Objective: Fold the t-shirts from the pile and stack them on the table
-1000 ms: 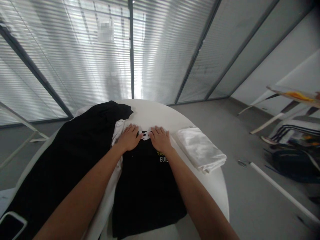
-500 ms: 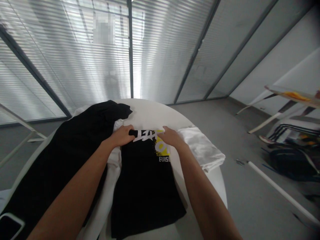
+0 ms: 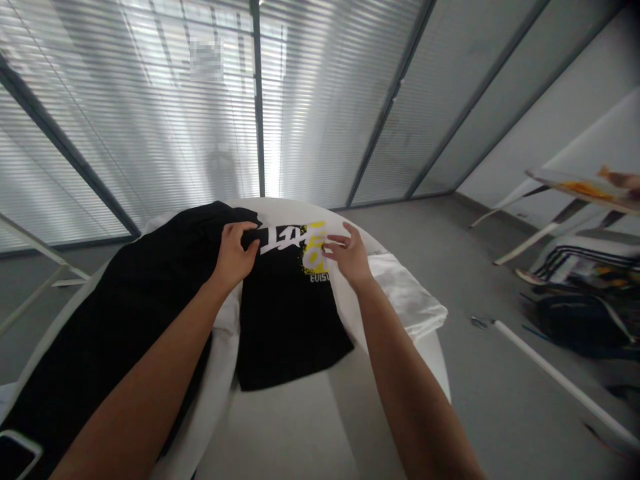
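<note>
A folded black T-shirt (image 3: 285, 320) with a white and yellow print lies on the round white table (image 3: 295, 433). At its far left corner my left hand (image 3: 235, 253) holds the edge, the dark cloth showing between thumb and forefinger. My right hand (image 3: 351, 255) is at the shirt's right edge by the yellow print, its fingers apart. Whether those fingertips touch the cloth is hard to tell. White cloth (image 3: 227, 317) runs along the shirt's left side. Right of my right hand is a folded white shiny garment (image 3: 407, 293).
A large black garment (image 3: 135, 293) covers the table's left side. On the floor at right lie a white pole (image 3: 555, 377) and a dark bag (image 3: 580, 320), near a second table (image 3: 575, 183). Blinds (image 3: 320, 100) hang behind.
The black T-shirt has moved away from me across the table, baring more tabletop at the front. Both hands have moved farther out, and the right fingers have spread.
</note>
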Available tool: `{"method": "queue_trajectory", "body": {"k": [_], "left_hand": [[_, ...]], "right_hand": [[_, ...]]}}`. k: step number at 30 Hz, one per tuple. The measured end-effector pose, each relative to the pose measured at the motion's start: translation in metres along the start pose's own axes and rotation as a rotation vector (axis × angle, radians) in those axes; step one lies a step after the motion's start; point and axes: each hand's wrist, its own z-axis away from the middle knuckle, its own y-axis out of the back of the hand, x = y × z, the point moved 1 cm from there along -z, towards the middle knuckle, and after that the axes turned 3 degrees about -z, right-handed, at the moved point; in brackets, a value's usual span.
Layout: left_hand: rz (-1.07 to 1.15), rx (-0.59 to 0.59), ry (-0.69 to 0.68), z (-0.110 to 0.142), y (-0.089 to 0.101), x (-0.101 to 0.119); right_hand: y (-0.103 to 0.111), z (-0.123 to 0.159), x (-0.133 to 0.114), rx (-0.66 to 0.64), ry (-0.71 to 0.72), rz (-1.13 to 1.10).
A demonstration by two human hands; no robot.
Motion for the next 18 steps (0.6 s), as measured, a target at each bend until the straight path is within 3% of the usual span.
{"method": "queue_trajectory", "body": {"k": [1, 3, 6, 9, 12, 15, 18], "left_hand": [[-0.043, 0.051, 0.003, 0.001, -0.002, -0.004], [-0.157, 0.039, 0.076, 0.005, -0.007, -0.012], [-0.382, -0.088, 0.281, 0.011, -0.01, -0.023], [-0.529, -0.254, 0.359, 0.014, -0.01, -0.026], [-0.54, -0.338, 0.337, 0.012, -0.008, -0.026], [-0.465, -0.37, 0.33, 0.01, -0.008, -0.029], [-0.372, -0.379, 0.321, 0.007, -0.011, -0.036]], "right_hand": [[-0.004, -0.001, 0.001, 0.032, 0.015, -0.019], [-0.009, 0.0, 0.004, -0.012, 0.015, 0.053], [-0.011, 0.005, 0.008, -0.172, 0.039, 0.291], [-0.011, 0.013, 0.009, -0.375, 0.155, 0.547], [-0.012, 0.018, 0.011, -0.515, 0.21, 0.745], [-0.014, 0.02, 0.007, -0.546, 0.195, 0.804], [-0.011, 0.024, -0.006, -0.622, 0.05, 0.753]]}}
